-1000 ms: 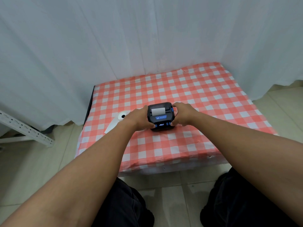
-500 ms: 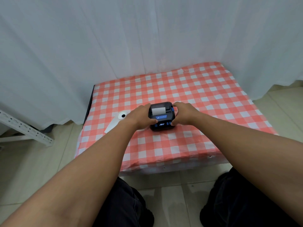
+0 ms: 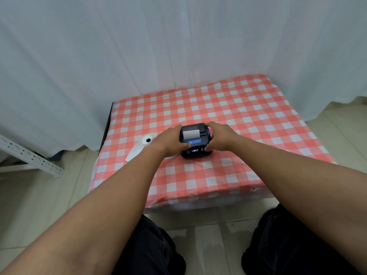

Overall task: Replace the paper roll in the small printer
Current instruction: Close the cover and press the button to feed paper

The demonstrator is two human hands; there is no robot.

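A small black printer with blue buttons and a lit display sits on the red-and-white checked tablecloth. A white strip of paper shows at its top slot. My left hand grips the printer's left side, thumb near the front. My right hand grips its right side, fingers over the top back edge. A white paper roll with a dark core lies on the cloth to the left of my left hand, and its loose tail trails toward the table's front left.
A white curtain hangs close behind the low table. A white perforated metal rail lies on the tiled floor at the left. My knees in dark trousers are at the bottom of the view.
Both hands stay on the printer. My left hand has shifted slightly along its left side, and the printer sits a touch further from me.
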